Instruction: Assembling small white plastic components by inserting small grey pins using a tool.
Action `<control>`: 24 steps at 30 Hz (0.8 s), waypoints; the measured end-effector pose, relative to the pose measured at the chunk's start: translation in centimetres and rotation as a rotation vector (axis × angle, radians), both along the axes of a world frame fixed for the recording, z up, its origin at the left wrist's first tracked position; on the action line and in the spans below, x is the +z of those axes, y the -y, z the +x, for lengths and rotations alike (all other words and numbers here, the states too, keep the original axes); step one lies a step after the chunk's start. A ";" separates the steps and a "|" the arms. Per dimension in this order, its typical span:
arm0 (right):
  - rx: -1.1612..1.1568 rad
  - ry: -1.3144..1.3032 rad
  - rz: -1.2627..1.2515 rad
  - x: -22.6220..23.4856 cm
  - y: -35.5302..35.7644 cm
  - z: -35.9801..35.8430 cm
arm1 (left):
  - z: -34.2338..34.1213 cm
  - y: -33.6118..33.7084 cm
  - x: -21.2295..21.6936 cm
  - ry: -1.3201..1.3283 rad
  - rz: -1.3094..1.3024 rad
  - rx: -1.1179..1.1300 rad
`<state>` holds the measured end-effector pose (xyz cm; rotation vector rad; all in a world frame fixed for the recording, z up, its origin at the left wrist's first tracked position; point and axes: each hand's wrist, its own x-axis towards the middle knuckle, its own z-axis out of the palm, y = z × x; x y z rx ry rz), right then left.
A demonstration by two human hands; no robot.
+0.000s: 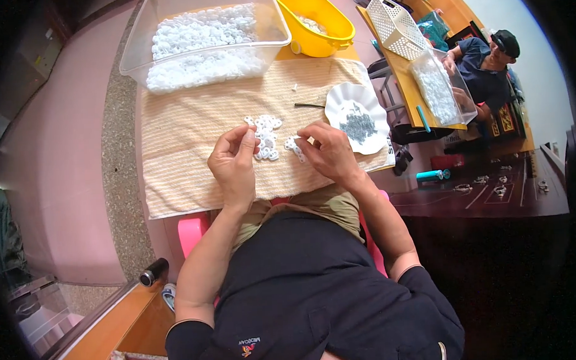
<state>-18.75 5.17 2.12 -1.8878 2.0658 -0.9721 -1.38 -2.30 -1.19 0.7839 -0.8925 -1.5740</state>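
Observation:
A loose pile of small white plastic pieces (267, 137), several with round holes, lies on the striped towel (179, 146). My left hand (233, 161) is at the pile's left side, thumb and forefinger pinched together; whatever is between them is too small to name. On the other side, my right hand (330, 152) curls its fingers down at a smaller cluster of white pieces (292, 143), and its fingertips are partly hidden. Just beyond that hand sits a white scalloped dish (377, 107) holding many tiny dark grey bits (358, 127). A thin dark stick (309, 105) lies beside the dish.
At the table's far side stand a clear bin (128, 55) full of white pieces and a yellow tub (334, 35). To the right, another person (484, 65) sits at a second table with a clear bin (466, 104) and a white perforated basket (397, 27).

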 end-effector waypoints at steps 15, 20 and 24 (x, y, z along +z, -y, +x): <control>0.104 -0.114 0.080 0.1 5.3 0.2 | 0.0 0.2 0.2 -0.021 0.010 0.003; 0.106 -0.159 0.207 0.1 5.4 0.0 | -0.1 0.3 0.0 -0.021 0.001 0.002; 0.105 -0.149 0.247 0.2 5.5 0.0 | 0.0 0.3 0.0 -0.025 0.008 0.002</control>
